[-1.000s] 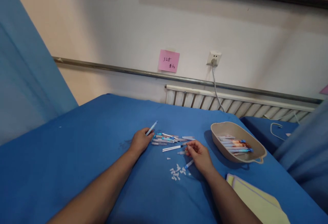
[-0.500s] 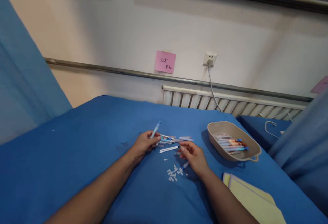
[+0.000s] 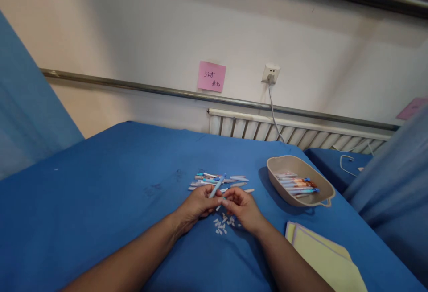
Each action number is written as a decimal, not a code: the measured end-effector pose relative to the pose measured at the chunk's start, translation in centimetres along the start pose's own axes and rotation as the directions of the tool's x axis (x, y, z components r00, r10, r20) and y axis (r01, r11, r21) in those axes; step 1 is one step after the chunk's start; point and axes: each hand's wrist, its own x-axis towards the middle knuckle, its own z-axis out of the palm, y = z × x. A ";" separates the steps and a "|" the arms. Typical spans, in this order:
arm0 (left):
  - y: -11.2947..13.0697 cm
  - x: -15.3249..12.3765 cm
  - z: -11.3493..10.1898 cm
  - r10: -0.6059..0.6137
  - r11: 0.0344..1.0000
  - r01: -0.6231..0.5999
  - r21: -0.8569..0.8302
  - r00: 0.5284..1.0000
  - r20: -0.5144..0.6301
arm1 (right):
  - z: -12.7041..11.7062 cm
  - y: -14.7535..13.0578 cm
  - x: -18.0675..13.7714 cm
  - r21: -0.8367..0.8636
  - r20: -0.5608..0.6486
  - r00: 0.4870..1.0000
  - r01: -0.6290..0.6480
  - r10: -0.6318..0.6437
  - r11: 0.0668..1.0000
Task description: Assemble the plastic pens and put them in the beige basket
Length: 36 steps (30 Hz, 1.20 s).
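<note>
The lower end of the light-blue pen (image 3: 217,186) is hidden in the fingers, and a small pale tip (image 3: 218,207) beneath them is too small to identify. The pen is slim, with a darker blue end, and slants upward above the blue cloth (image 3: 160,149), before the loose pens (image 3: 207,178). The left hand (image 3: 202,200) grips it, fingers curled. The right hand's (image 3: 245,207) fingertips meet the left's; whether they pinch anything cannot be told.

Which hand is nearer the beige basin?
Right. The right hand is left of the beige basin, with a gap between; the left hand, holding a light-blue pen, is farther left.
</note>
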 end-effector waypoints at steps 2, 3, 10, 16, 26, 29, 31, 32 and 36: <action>0.1 0.0 -0.1 0.022 1.000 -0.022 0.012 1.000 0.018 | -0.2 -0.3 0.0 0.011 -0.023 1.000 0.009 -0.008 1.000; 0.1 0.1 -0.1 0.035 0.999 -0.035 0.023 0.999 0.026 | -0.4 -0.5 0.1 0.023 -0.056 0.998 0.016 -0.014 1.000; 0.0 0.7 -0.6 0.161 0.972 -0.161 0.171 0.987 0.013 | -2.8 -1.9 0.6 0.169 -0.361 0.931 0.123 -0.055 0.978; -0.3 0.8 -0.7 0.184 0.946 -0.200 0.255 0.979 0.086 | -2.7 -1.7 0.8 0.093 -0.346 0.935 0.115 -0.076 0.989; -0.3 0.5 -0.6 0.174 0.937 -0.189 0.294 0.982 0.078 | -2.1 -1.7 0.7 0.018 -0.278 0.955 0.108 -0.099 0.994; -0.2 0.3 -0.5 0.164 0.939 -0.186 0.288 0.981 0.100 | -2.1 -1.6 0.7 0.014 -0.279 0.957 0.085 -0.078 0.996; -0.2 0.3 -0.3 0.151 0.950 -0.176 0.259 0.982 0.111 | -2.0 -1.5 0.7 0.027 -0.277 0.959 0.076 -0.066 0.997; -0.2 0.3 -0.3 0.143 0.957 -0.167 0.237 0.983 0.117 | -2.0 -1.4 0.7 0.037 -0.279 0.958 0.075 -0.061 0.997; -0.4 0.3 -0.1 0.115 0.978 -0.137 0.159 0.983 0.140 | -1.9 -1.3 0.7 0.062 -0.290 0.956 0.072 -0.051 0.995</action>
